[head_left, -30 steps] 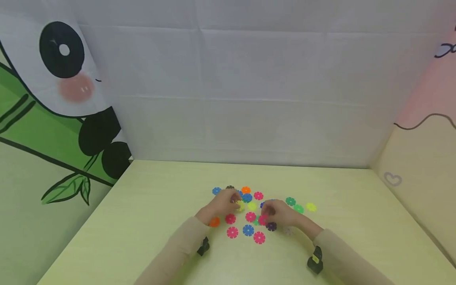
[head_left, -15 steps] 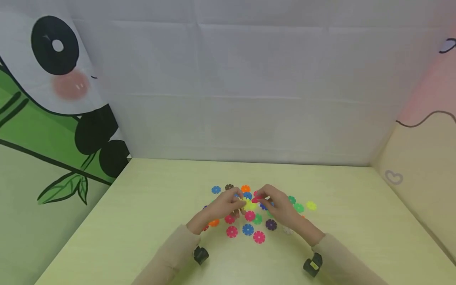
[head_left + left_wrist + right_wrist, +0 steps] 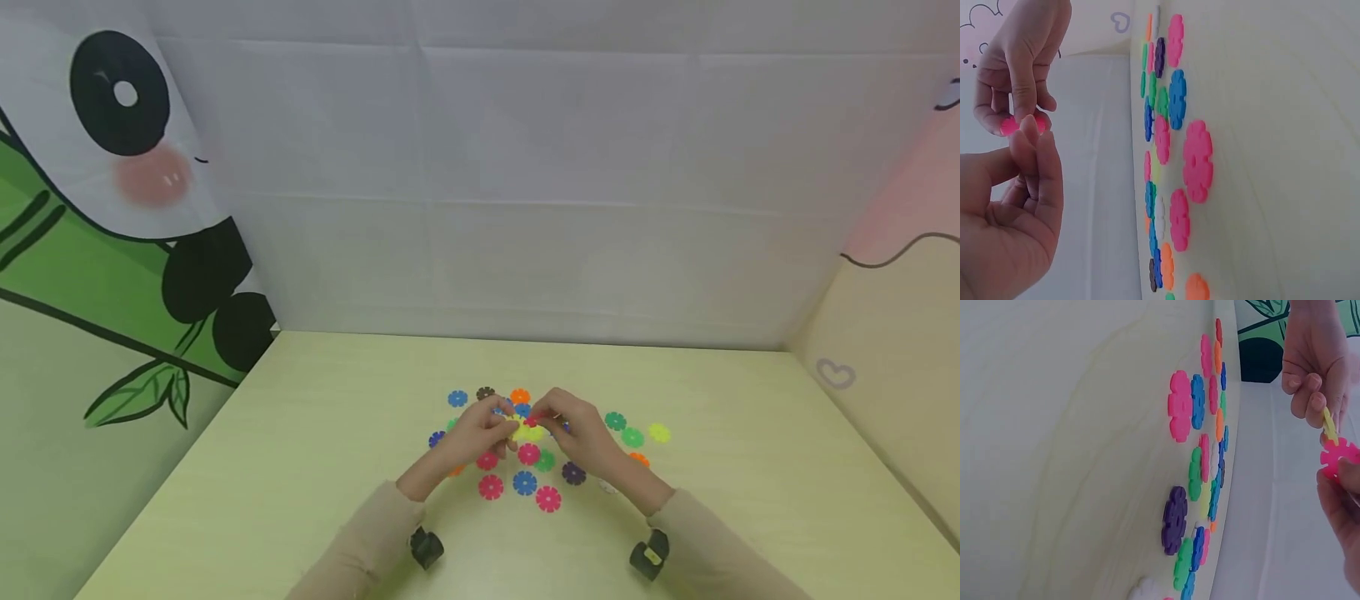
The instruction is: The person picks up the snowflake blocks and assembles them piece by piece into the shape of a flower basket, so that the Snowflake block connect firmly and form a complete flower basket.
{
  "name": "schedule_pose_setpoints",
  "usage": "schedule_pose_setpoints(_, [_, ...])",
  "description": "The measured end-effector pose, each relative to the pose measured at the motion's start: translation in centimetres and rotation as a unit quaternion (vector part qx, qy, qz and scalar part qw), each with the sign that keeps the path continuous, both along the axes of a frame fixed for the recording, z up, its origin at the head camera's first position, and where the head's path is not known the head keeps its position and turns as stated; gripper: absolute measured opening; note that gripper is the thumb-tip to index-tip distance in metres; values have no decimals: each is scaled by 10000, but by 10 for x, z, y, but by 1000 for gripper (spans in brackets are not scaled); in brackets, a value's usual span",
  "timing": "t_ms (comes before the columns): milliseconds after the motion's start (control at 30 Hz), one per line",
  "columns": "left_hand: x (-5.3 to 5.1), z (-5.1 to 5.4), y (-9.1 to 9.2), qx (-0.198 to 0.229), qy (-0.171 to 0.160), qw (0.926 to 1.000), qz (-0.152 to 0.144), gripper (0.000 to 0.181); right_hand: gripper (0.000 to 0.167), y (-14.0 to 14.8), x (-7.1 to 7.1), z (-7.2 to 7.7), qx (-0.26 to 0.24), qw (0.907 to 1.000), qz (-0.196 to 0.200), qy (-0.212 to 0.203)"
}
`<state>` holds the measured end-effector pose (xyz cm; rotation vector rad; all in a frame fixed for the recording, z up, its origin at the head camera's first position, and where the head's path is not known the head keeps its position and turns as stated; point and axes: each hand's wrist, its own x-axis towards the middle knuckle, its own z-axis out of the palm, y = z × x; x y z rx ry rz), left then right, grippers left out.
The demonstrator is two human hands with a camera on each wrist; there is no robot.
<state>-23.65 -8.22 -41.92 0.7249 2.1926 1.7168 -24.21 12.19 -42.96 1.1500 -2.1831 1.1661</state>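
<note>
Just above the scattered discs, my left hand (image 3: 478, 432) pinches a yellow notched interlocking disc (image 3: 1329, 425) by its edge. My right hand (image 3: 581, 427) holds a pink notched interlocking disc (image 3: 1337, 454) between thumb and fingers. In the right wrist view, the two discs meet edge to edge at an angle; how deep the notches engage cannot be made out. The left wrist view shows the pink disc (image 3: 1009, 126) partly behind fingertips, and the yellow one is hidden there.
Several loose notched discs lie flat on the pale table (image 3: 300, 500) under and around the hands, among them a blue disc (image 3: 525, 482), a pink disc (image 3: 548, 499) and a dark purple disc (image 3: 573, 473). A white sheet (image 3: 480, 250) stands behind the table.
My right hand has lifted a pink disc from the table and brought it up and left to the yellow disc. The left hand has raised the yellow disc and turned towards it.
</note>
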Motion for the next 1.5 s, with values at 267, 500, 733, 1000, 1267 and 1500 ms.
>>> schedule_pose_setpoints(267, [7, 3, 3, 199, -13, 9992, 354, 7, 28, -5, -1, 6, -117, 9997, 151, 124])
schedule_pose_setpoints(500, [4, 3, 1, -194, 96, 9953, 945, 10, 18, 16, -12, 8, 677, 9928, -38, -990])
schedule_pose_setpoints(733, [-1, -3, -16, -350, 125, 9873, 1543, 11, 19, 58, -31, -10, 1815, 9531, -344, -2398])
schedule_pose_setpoints(1000, [1, -6, -20, -315, 76, 9917, 1244, 18, 25, 69, -35, -20, 2111, 9271, -442, -3066])
schedule_pose_setpoints(1267, [9, -5, -22, -104, -89, 9964, 837, 26, 27, 65, -27, -16, 1956, 9286, -640, -3088])
schedule_pose_setpoints(1500, [11, -5, -22, 63, -193, 9970, 750, 29, 16, 64, -23, -11, 1685, 9487, -561, -2616])
